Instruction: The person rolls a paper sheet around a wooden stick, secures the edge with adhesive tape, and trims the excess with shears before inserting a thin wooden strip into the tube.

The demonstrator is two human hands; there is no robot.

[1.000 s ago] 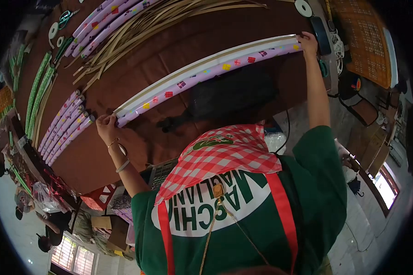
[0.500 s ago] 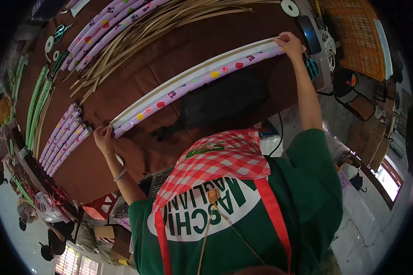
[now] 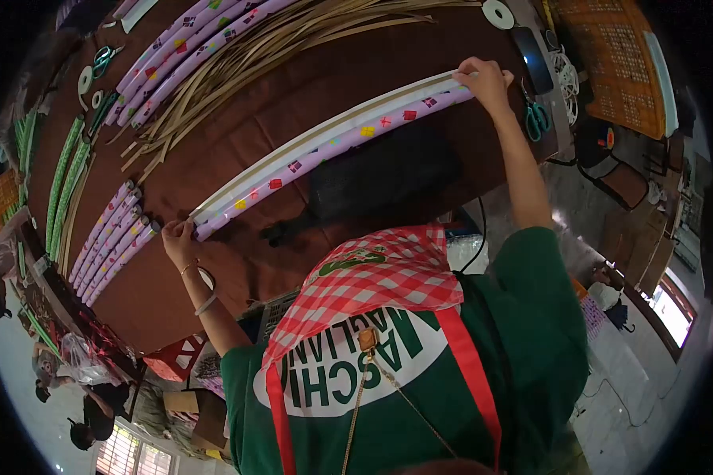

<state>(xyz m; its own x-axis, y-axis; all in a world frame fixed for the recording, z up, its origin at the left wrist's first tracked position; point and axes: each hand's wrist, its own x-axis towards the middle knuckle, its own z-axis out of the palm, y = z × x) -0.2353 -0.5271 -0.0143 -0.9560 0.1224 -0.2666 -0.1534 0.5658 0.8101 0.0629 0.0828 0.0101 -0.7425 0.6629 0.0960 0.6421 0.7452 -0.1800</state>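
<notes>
**Both hands pinch the ends of a long wrapped roll**

Near the table's (image 3: 238,261) left edge lie short lilac rolls (image 3: 111,237). Just beside them the left hand (image 3: 178,235) is clamped on one end of the long lilac roll (image 3: 333,146) and its pale strip (image 3: 317,133). Loose cane strips (image 3: 253,47) lie towards the far edge. The right hand (image 3: 486,79) grips the other end, near green scissors (image 3: 535,119) at the right edge.

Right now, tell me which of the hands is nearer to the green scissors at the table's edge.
Right. The right hand grips the roll's end just beside the green scissors; the left hand is at the roll's opposite end, far away.
</notes>
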